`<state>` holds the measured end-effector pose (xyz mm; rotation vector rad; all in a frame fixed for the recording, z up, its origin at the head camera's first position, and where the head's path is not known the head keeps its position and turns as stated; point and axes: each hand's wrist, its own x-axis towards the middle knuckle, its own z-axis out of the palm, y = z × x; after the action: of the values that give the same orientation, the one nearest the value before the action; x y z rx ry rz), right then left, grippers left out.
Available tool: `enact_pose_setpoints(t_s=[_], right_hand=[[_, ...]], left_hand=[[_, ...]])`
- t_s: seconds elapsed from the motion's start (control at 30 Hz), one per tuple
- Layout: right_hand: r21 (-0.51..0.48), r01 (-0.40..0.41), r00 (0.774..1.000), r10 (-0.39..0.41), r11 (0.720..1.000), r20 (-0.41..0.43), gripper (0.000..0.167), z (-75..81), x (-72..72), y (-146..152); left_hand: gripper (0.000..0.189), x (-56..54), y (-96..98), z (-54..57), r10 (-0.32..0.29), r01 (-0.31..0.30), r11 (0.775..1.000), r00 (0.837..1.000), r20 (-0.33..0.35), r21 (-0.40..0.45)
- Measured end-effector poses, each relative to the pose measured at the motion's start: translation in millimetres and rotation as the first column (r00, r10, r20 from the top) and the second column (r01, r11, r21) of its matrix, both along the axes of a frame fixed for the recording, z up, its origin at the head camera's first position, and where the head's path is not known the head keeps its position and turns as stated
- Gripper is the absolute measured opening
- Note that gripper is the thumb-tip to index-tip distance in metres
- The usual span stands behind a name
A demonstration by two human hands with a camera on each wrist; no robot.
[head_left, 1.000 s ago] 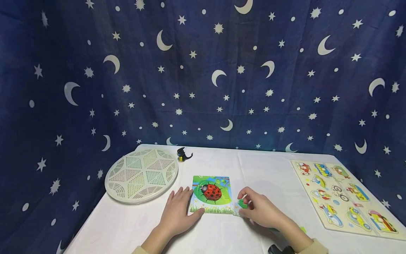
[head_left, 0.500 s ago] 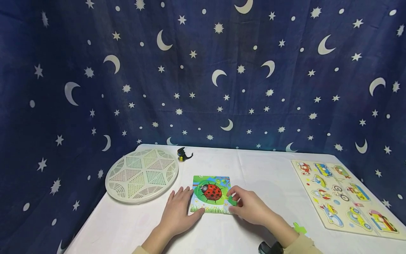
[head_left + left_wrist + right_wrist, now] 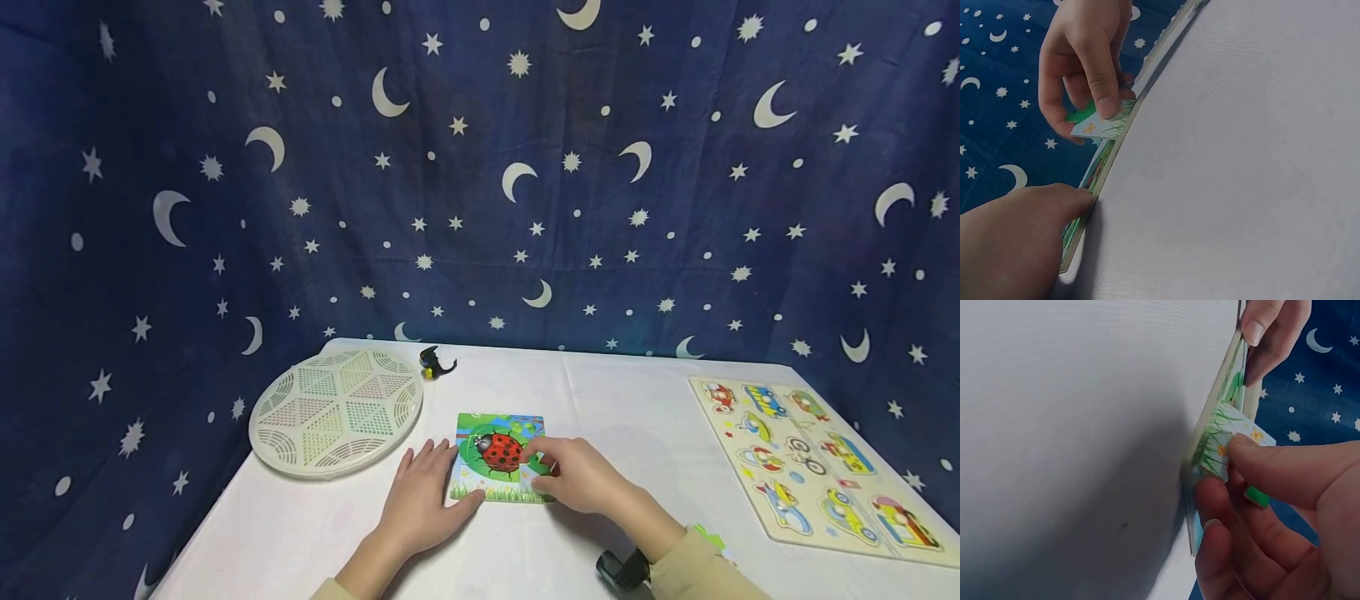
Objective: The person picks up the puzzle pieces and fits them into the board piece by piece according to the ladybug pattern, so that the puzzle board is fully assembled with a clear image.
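Note:
A square ladybug jigsaw puzzle (image 3: 498, 452) lies on the white table in front of me. My left hand (image 3: 424, 505) rests with its fingers extended along the left edge of the puzzle and its thumb at the lower left corner. Between thumb and fingers, my right hand (image 3: 579, 477) pinches a puzzle piece (image 3: 1230, 425) printed with grass, small flowers and a bit of green. The right wrist view has this piece tilted over the puzzle's lower right corner. In the left wrist view the left thumb (image 3: 1069, 201) touches the puzzle's edge.
A round pale perforated board (image 3: 335, 414) lies at the left. Behind the puzzle sits a small black toy figure (image 3: 434, 363). A wooden picture board with vehicles (image 3: 810, 475) lies at the right. Green pieces (image 3: 708, 536) show beside the right forearm. A starry blue curtain (image 3: 480, 192) hangs behind.
My right hand has moved left with the puzzle piece, from beside the puzzle to over its lower right part. The left hand has stayed in place.

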<state>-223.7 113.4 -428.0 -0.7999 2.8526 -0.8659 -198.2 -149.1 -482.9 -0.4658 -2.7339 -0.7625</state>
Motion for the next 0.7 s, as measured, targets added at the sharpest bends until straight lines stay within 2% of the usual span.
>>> enact_pose_setpoints(t_s=[0.23,0.47,0.7], right_hand=[[0.025,0.008,1.0,-0.009,1.0,0.024,0.025,-0.7,3.8,-12],[0.081,0.032,0.998,-0.027,0.996,-0.058,0.027,-1.8,5.2,-33],[0.063,0.058,0.99,-0.05,0.996,-0.132,0.029,-5.8,6.7,-54]], left_hand=[[0.076,0.0,1.6,-1.3,-0.001,0.001,1.0,1.0,0.024,-0.004],[0.076,-2.0,-0.6,0.1,0.004,-0.004,1.0,1.0,0.022,-0.018],[0.075,-2.2,-2.9,1.4,-0.008,0.008,1.0,1.0,0.001,-0.008]])
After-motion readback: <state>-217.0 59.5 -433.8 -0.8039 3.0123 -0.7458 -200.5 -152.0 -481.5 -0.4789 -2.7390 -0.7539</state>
